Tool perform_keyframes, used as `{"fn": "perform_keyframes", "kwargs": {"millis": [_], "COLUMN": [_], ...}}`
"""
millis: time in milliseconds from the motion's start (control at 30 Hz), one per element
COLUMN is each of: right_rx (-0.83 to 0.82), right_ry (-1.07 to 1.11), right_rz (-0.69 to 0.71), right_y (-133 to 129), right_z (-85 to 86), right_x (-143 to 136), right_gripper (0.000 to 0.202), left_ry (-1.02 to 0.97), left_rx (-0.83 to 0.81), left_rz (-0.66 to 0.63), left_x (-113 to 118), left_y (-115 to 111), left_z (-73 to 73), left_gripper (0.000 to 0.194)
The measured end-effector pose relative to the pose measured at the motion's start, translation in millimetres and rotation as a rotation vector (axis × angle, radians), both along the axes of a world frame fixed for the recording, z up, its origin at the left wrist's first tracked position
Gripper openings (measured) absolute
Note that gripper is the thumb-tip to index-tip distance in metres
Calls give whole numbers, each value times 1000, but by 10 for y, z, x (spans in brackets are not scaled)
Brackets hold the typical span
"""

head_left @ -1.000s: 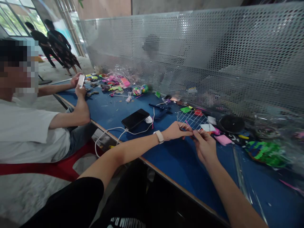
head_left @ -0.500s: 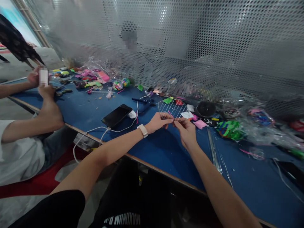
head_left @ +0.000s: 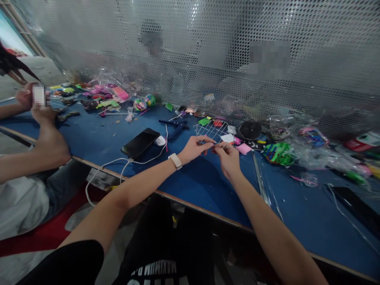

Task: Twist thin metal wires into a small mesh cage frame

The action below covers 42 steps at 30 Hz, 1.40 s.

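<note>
A thin metal wire mesh (head_left: pixel 211 128) with square openings stretches beyond my fingertips, over the blue table. My left hand (head_left: pixel 196 149), with a pale band at its wrist, has thumb and forefinger closed on the near edge of this mesh. Close beside it, my right hand (head_left: pixel 228 156) pinches the same edge at a thin wire. Fingers hide the exact spot where the wires are gripped. White and pink pieces, including a pink packet (head_left: pixel 244 148), lie just past my right hand. Left of my left hand rests a black phone (head_left: pixel 140 143) on a white cable.
Dark blue pliers-like tools (head_left: pixel 175 127) lie behind the phone. A black bowl (head_left: pixel 250 130), a green bundle (head_left: pixel 279 153) and clear plastic bags line the perforated metal screen (head_left: pixel 190 59). Long clear strips (head_left: pixel 263 180) lie to the right. Another person's forearm (head_left: pixel 50 138) rests at the left.
The camera view has turned slightly right, so things appear farther left. My fingertips have shifted a little along the mesh edge, both hands still pinching close together.
</note>
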State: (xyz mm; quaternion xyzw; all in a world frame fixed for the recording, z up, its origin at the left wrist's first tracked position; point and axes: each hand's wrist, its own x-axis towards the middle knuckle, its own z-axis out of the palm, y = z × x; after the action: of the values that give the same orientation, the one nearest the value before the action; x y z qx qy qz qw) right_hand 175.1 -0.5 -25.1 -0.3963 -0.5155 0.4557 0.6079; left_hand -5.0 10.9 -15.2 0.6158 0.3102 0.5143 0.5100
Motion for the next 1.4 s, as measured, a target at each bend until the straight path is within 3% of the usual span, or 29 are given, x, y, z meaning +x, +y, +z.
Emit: {"fn": "perform_keyframes", "kwargs": {"millis": [333, 667, 1067, 1400], "right_rx": [51, 95, 110, 117], "right_ry": [-8, -48, 5, 9], "right_rz": [-98, -159, -202, -217], "right_y": [-8, -38, -20, 37], "right_z": [-32, -8, -36, -40], "right_x": [-20, -34, -62, -48], "right_gripper": [31, 27, 29, 35], "left_ry": [-71, -14, -16, -64], "left_rx": [-83, -39, 27, -26], "left_rz": [-1, 0, 4, -14], "left_x": [56, 59, 66, 102], "left_y": [13, -17, -15, 50], "left_z": [-30, -3, -24, -81], "left_gripper": [37, 18, 22, 23]}}
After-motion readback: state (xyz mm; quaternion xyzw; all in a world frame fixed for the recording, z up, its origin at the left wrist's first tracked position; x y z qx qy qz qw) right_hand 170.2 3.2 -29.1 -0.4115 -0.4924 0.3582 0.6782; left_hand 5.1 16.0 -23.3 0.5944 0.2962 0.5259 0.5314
